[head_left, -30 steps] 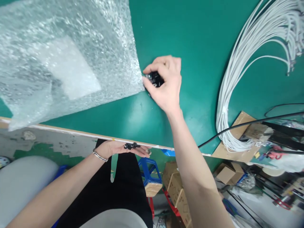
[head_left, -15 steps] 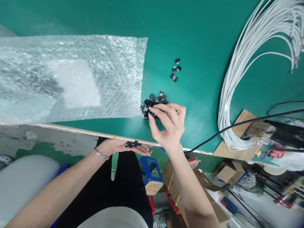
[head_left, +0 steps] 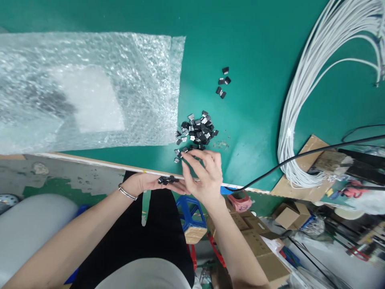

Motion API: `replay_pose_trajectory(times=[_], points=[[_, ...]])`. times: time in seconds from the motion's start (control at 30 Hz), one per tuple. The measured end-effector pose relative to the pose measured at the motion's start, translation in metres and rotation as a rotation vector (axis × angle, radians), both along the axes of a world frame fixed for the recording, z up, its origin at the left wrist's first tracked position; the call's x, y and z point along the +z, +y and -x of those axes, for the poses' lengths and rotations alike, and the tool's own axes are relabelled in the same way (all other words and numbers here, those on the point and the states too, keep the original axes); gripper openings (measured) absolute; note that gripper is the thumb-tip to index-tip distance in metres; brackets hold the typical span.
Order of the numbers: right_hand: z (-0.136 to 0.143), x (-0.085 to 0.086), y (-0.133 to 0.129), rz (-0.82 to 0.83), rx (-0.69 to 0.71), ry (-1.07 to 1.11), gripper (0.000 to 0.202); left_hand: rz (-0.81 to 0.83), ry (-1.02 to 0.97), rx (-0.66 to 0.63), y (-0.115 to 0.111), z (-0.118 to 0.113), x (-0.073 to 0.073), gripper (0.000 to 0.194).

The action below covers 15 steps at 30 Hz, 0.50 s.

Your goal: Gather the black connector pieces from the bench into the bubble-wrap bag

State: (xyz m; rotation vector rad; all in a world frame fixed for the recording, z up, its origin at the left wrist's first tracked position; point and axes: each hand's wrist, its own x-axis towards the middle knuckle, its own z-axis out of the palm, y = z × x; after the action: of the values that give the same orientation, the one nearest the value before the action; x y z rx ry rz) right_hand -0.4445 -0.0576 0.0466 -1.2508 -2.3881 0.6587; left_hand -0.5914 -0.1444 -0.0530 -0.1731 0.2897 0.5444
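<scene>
A pile of small black pieces [head_left: 200, 127] with pale patches lies on the green table [head_left: 255, 100], beside the edge of the bubble wrap [head_left: 144, 92]. Below the pile, at the table's front edge, my right hand [head_left: 204, 174] is bent with thumb and fingertips close to a black piece; whether it grips that piece is hard to make out. My left hand [head_left: 159, 184] lies palm up under the table edge, fingers stretched, with several black pieces [head_left: 167, 180] resting on it. Its fingertips are partly hidden behind my right hand.
Several loose black pieces [head_left: 223, 82] lie farther back. A coil of white cables [head_left: 293, 100] is at the right, with a black cable [head_left: 270, 170] crossing toward the front edge. Below the table are a blue stool [head_left: 192, 216] and cardboard boxes [head_left: 255, 245].
My right hand has moved from the pile toward the front edge and my left hand, uncovering more of the pile. Several black pieces now lie nearer the edge. The view has shifted slightly.
</scene>
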Motion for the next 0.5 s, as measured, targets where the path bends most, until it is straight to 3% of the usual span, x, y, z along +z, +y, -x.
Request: replay_pose_trajectory(times=[0.3, 0.5], points=[[-0.007, 0.003, -0.016, 0.033, -0.083, -0.018, 0.022, 0.073, 0.029, -0.008, 0.002, -0.001, 0.005, 0.040], [-0.003, 0.002, -0.018, 0.064, -0.076, 0.022, 0.021, 0.233, 0.087, 0.006, -0.006, -0.001, -0.003, 0.039]])
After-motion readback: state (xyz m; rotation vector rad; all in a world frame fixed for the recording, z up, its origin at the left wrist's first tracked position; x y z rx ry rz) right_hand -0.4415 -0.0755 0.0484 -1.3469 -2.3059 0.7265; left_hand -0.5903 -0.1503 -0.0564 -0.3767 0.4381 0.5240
